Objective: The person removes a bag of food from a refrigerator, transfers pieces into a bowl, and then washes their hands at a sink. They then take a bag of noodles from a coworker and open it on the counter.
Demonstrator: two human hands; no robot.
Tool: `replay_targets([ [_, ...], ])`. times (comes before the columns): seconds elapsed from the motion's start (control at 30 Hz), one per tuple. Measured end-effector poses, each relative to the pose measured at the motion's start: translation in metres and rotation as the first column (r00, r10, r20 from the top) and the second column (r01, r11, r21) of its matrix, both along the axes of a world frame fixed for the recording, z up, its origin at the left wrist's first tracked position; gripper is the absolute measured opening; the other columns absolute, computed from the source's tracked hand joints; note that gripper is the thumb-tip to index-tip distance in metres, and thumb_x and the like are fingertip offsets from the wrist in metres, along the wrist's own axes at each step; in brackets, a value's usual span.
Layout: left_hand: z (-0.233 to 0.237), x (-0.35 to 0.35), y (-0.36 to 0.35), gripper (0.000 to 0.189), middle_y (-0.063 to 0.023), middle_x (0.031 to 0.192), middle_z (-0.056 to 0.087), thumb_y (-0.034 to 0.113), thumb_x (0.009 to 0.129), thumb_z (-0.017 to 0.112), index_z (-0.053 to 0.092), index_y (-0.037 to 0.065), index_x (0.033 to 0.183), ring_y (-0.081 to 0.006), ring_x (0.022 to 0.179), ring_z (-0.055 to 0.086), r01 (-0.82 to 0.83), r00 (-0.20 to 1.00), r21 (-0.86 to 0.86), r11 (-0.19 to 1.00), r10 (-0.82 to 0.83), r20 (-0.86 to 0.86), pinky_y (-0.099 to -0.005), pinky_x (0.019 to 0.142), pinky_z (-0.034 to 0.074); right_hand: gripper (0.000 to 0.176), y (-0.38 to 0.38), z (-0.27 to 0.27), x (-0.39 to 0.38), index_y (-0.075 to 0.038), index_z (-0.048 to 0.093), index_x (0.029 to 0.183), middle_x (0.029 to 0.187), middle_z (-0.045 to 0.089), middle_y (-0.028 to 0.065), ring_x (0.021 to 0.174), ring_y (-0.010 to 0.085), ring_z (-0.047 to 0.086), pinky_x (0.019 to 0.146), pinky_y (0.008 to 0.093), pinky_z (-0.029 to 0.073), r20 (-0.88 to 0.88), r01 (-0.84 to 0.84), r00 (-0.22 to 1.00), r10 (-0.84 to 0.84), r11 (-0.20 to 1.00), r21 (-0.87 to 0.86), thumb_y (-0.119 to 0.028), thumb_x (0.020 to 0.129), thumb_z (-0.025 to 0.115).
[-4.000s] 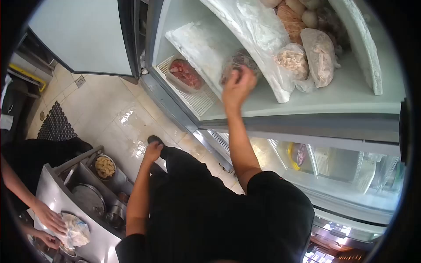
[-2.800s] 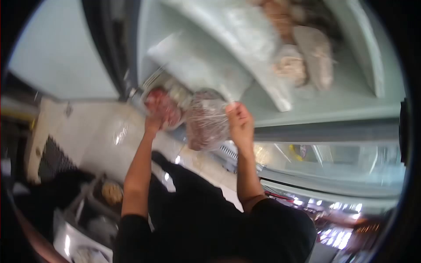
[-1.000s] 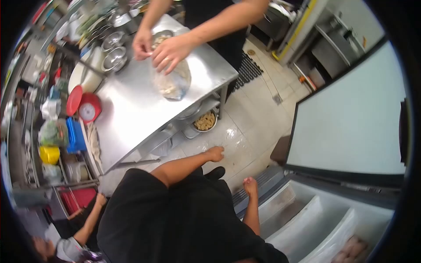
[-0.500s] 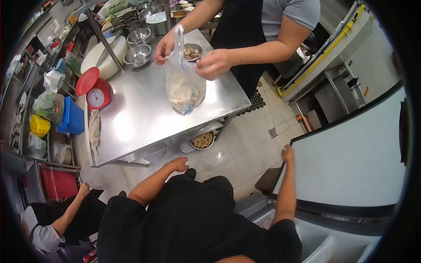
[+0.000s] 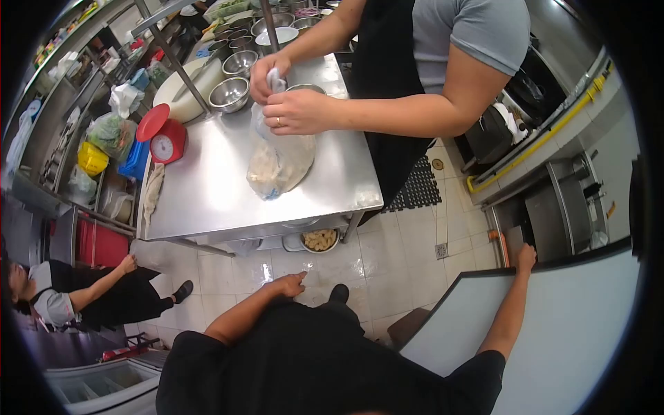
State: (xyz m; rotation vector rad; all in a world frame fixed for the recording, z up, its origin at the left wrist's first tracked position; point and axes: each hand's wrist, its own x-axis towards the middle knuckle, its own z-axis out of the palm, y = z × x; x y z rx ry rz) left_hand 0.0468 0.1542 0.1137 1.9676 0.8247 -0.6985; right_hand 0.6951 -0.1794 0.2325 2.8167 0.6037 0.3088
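- Pale grey-white, the door [image 5: 574,332] looks smooth and flat, with a dark strip along its edge.
- It stands at your right side, spreading across the lower right of the head view, its near part hidden behind your arm and black shirt.
- Your right hand [image 5: 527,258] touches the dark edge at the top of the door, fingers bent; you cannot tell from here whether they clamp around it or just rest on it.
- Your right arm reaches over the pale face, leaving a stretch of it showing on either side.
- Your left hand [image 5: 287,283] hangs over the tiled floor [image 5: 228,285], well apart from the door, loosely curled with one finger stretched out, its grip relaxed.
- Beyond your left hand, a round pan [image 5: 320,241] of pale yellowish chunks sits beneath the steel table [image 5: 207,204].
- On that table, a co-worker's two hands [image 5: 297,113] gather the neck of a clear plastic bag [image 5: 280,166] with pale pieces inside.
- A red scale [image 5: 166,145] stands on the table's left part.
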Motion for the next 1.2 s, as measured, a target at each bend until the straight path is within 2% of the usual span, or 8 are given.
replay_targets([
  [0.1,-0.002,0.012,-0.011,0.058,-0.0223,0.128,0.044,0.036,0.088,0.038,0.029,0.004,0.135,-0.0338,0.119,0.042,-0.054,0.997,-0.035,0.998,0.055,0.046,-0.0369,0.101,0.032,0.024,-0.005,-0.012,0.019,-0.005,0.062,0.099,0.108,0.056,0.0108,0.102,0.0276,0.053,0.084,0.0453,0.043,-0.028,0.145,0.988,-0.151,0.977,-0.157,-0.017,0.083,0.049],
  [0.27,-0.046,0.009,-0.014,0.055,-0.0206,0.128,0.044,0.036,0.088,0.037,0.033,0.009,0.135,-0.034,0.118,0.043,-0.081,0.977,0.002,0.997,0.079,0.2,-0.0365,0.101,0.032,0.034,0.012,0.003,0.007,-0.016,0.06,0.114,0.122,0.054,0.0082,0.115,0.0257,0.05,0.093,0.0495,0.032,-0.231,0.197,0.843,-0.486,0.678,-0.708,-0.03,0.085,0.05],
  [0.57,-0.036,-0.014,0.012,0.054,-0.0227,0.128,0.044,0.035,0.091,0.023,0.035,0.003,0.133,-0.0343,0.12,0.041,-0.336,0.932,-0.046,0.941,0.34,0.127,-0.0354,0.103,0.029,0.044,0.04,-0.007,-0.024,-0.014,0.057,0.118,0.125,0.052,0.0091,0.117,0.028,0.048,0.094,0.0502,0.032,-0.081,0.213,0.886,-0.456,0.556,-0.803,-0.041,0.084,0.047],
  [0.67,-0.044,-0.01,0.023,0.059,-0.022,0.131,0.041,0.027,0.083,0.039,0.029,0.0,0.134,-0.0329,0.122,0.039,-0.374,0.926,-0.121,0.919,0.378,0.009,-0.0363,0.103,0.03,0.055,0.079,0.007,-0.054,-0.014,0.055,0.12,0.125,0.052,0.0097,0.116,0.0285,0.048,0.093,0.0493,0.033,-0.122,0.157,0.89,-0.44,0.546,-0.823,-0.051,0.081,0.047],
  [0.8,-0.049,0.025,0.05,0.062,-0.0241,0.13,0.041,0.026,0.081,0.047,0.029,-0.002,0.134,-0.0353,0.12,0.041,-0.088,0.995,-0.047,0.995,0.086,-0.043,-0.0376,0.101,0.032,0.062,0.122,0.005,-0.081,-0.014,0.054,0.121,0.124,0.052,0.0092,0.114,0.0292,0.049,0.092,0.0481,0.034,-0.124,0.1,0.904,-0.409,0.483,-0.87,-0.058,0.077,0.051],
  [0.97,-0.058,0.047,0.078,0.055,-0.0241,0.13,0.04,0.03,0.087,0.042,0.033,0.0,0.132,-0.0356,0.119,0.041,-0.039,0.989,-0.173,0.984,0.063,0.136,-0.0382,0.101,0.032,0.057,0.177,-0.008,-0.111,-0.015,0.055,0.12,0.123,0.053,0.0084,0.114,0.0301,0.049,0.087,0.049,0.036,-0.185,0.056,0.892,-0.414,0.505,-0.861,-0.051,0.076,0.058],
  [1.03,-0.063,0.048,0.085,0.049,-0.0201,0.126,0.046,0.033,0.087,0.041,0.039,0.014,0.132,-0.0348,0.117,0.043,-0.157,0.969,-0.253,0.955,0.198,0.146,-0.0379,0.099,0.033,0.055,0.184,-0.029,-0.113,-0.014,0.056,0.119,0.122,0.053,0.0091,0.113,0.0303,0.049,0.086,0.0492,0.036,-0.175,0.073,0.897,-0.406,0.526,-0.847,-0.048,0.076,0.058],
  [1.2,-0.056,0.035,0.096,0.048,-0.0252,0.125,0.045,0.033,0.088,0.042,0.042,0.009,0.129,-0.0359,0.118,0.042,-0.038,0.976,-0.147,0.988,0.068,0.206,-0.037,0.1,0.031,0.049,0.24,-0.01,-0.162,-0.011,0.058,0.115,0.118,0.056,0.0101,0.111,0.0304,0.051,0.084,0.048,0.039,-0.239,0.046,0.882,-0.406,0.579,-0.814,-0.042,0.077,0.059],
])
